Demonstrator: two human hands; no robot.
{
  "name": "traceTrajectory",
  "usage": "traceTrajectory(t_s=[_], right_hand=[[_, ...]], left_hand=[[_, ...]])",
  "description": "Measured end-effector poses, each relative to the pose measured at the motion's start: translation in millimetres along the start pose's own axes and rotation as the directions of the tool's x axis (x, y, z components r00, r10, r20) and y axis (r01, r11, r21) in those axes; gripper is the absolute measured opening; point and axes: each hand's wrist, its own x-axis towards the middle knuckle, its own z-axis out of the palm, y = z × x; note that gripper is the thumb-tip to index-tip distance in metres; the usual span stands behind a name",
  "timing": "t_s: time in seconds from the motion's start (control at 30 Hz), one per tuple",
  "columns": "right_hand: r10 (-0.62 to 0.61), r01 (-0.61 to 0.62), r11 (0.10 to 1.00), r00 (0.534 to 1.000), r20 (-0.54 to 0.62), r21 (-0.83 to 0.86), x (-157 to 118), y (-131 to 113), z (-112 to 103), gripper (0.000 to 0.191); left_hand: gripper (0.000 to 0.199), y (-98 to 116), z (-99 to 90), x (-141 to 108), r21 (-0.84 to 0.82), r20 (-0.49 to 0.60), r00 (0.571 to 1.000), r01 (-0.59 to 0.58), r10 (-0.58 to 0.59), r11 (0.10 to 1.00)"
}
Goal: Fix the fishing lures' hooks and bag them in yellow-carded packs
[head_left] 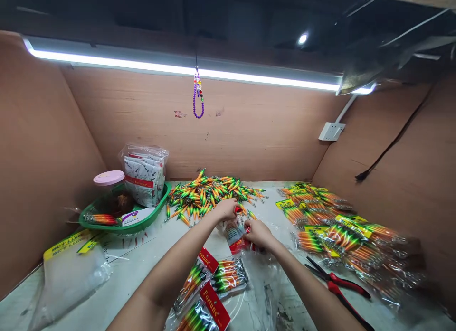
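Observation:
My left hand is bent at the near edge of a pile of fishing lures, spindle-shaped in green, yellow and orange with metal ends. Its fingers are closed at the upper edge of a small clear plastic bag with white print and a red band. My right hand pinches the right side of that same bag. Red shows at the fingertips of both hands. Below my wrists lie filled lure packs with red "Fortune" headers. Beside them is a larger clear plastic sheet or bag.
Packed lures with yellow headers are heaped on the right, with red-handled pliers before them. At left stand a green basket holding a bag of packets, and flat yellow-topped bags. A bead string hangs from above.

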Motion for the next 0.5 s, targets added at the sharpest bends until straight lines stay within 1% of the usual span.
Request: traceTrajectory(t_s=[0.07, 0.17, 0.27, 0.3, 0.37, 0.4, 0.5], right_hand=[[-0.062, 0.062, 0.998, 0.998, -0.033, 0.012, -10, 2, -1, 0.030], [-0.154, 0.157, 0.986, 0.987, -0.056, 0.051, -21, 4, -5, 0.028], [-0.211, 0.222, 0.970, 0.972, -0.106, 0.103, -27, 13, -16, 0.025], [-0.213, 0.231, 0.966, 0.966, -0.145, 0.119, -28, 18, -22, 0.026], [-0.189, 0.230, 0.963, 0.948, -0.257, 0.140, -33, 34, -38, 0.029], [-0.166, 0.223, 0.964, 0.931, -0.325, 0.147, -36, 42, -48, 0.032], [-0.110, 0.216, 0.964, 0.853, -0.510, 0.154, -48, 61, -75, 0.042]], left_hand=[[0.027, -2, -6.7, -9, 0.021, 0.018, 0.999, -0.042, 0.041, 0.999], [0.023, -5, -11.3, -29, 0.009, 0.019, 0.998, -0.063, 0.063, 0.998], [0.007, -7, -15.9, -48, -0.057, -0.037, 0.998, -0.048, 0.046, 0.997], [0.004, -9, -18.9, -55, -0.089, -0.070, 0.997, -0.041, 0.035, 0.995], [0.010, -13, -28.3, -69, -0.166, -0.153, 0.988, -0.032, 0.006, 0.986], [0.011, -16, -34.6, -76, -0.210, -0.198, 0.980, -0.034, -0.009, 0.977], [0.006, -24, -56.1, -100, -0.359, -0.331, 0.941, -0.063, -0.064, 0.931]])
